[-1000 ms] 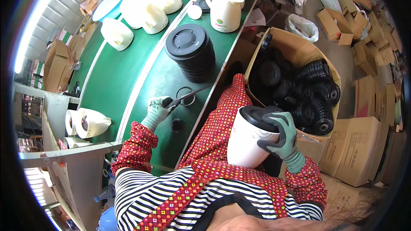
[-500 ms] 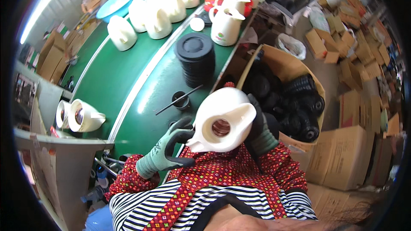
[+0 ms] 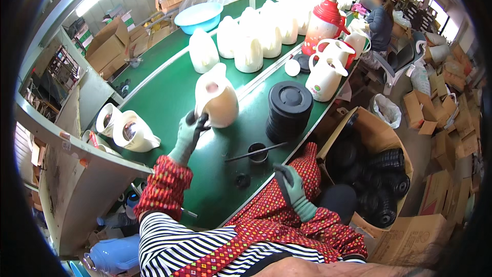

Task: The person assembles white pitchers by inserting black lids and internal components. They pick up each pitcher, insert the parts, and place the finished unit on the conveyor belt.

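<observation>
A cream-white thermos jug [image 3: 223, 103] stands on the green table, its open mouth and spout at the top. My left hand [image 3: 188, 136], in a green glove with dark fingers, is closed at the jug's lower left side, seemingly on its handle. Over my lap hangs my right hand [image 3: 293, 190], gloved the same way, with loosely stretched fingers and nothing visible in it. Between the hands, a thin dark rod [image 3: 256, 152] lies across a small black cup [image 3: 258, 155]. A small black round part [image 3: 242, 180] rests nearer me. Beyond is a stack of black round parts [image 3: 289, 110].
Several white jugs [image 3: 248, 54] line the far table, with a red thermos [image 3: 324, 25] and a blue basin [image 3: 199, 17]. White jugs [image 3: 134, 132] lie at left beside a grey metal frame [image 3: 97, 174]. Right stands a carton [image 3: 405, 146] of black parts; a person [image 3: 380, 25] sits farther off.
The jug has gone from in front of my chest to the table, forward and left, with my left hand at it. My right hand has come off it and lowered. The view has shifted.
</observation>
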The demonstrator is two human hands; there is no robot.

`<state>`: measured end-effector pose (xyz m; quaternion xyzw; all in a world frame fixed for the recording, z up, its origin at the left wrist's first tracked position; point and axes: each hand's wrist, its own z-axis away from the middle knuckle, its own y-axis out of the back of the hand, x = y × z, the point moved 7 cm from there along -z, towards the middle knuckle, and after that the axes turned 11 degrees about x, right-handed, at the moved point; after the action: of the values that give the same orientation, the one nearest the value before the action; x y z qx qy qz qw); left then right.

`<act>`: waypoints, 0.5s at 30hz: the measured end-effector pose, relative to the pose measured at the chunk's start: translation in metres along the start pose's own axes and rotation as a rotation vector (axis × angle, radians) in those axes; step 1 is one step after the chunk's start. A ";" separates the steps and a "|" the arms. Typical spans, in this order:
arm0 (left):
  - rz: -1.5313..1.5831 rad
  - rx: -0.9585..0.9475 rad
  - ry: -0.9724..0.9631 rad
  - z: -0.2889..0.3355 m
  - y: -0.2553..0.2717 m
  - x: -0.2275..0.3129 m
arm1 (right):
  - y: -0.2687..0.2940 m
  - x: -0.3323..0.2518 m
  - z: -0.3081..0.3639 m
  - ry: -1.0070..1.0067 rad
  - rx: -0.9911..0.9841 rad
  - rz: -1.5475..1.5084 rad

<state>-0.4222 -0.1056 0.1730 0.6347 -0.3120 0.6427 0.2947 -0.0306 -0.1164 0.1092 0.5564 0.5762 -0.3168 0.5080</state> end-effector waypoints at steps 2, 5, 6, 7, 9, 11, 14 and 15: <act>-0.017 0.075 -0.032 -0.075 -0.008 -0.031 | -0.004 -0.030 -0.002 0.114 -0.096 0.138; -0.082 0.155 0.006 -0.171 -0.032 -0.072 | -0.004 -0.022 -0.002 0.035 -0.085 0.063; -0.039 0.183 0.041 -0.192 -0.042 -0.079 | -0.002 -0.024 -0.004 -0.005 -0.088 0.034; 0.005 0.203 0.032 -0.201 -0.063 -0.076 | 0.001 -0.022 -0.006 0.023 -0.083 0.049; -0.064 0.269 0.001 -0.228 -0.055 -0.087 | -0.004 -0.020 -0.005 0.058 -0.127 0.030; -0.069 0.357 0.044 -0.227 -0.053 -0.088 | -0.008 -0.019 -0.005 0.047 -0.162 0.075; -0.457 0.388 -0.214 -0.220 -0.024 -0.088 | -0.009 -0.036 -0.011 0.056 -0.207 0.100; -0.720 0.454 -0.354 -0.196 -0.031 -0.067 | -0.009 -0.029 -0.008 0.059 -0.197 0.113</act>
<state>-0.5209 0.0669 0.1067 0.8512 0.0313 0.4331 0.2947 -0.0447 -0.1196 0.1369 0.5443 0.5868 -0.2130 0.5604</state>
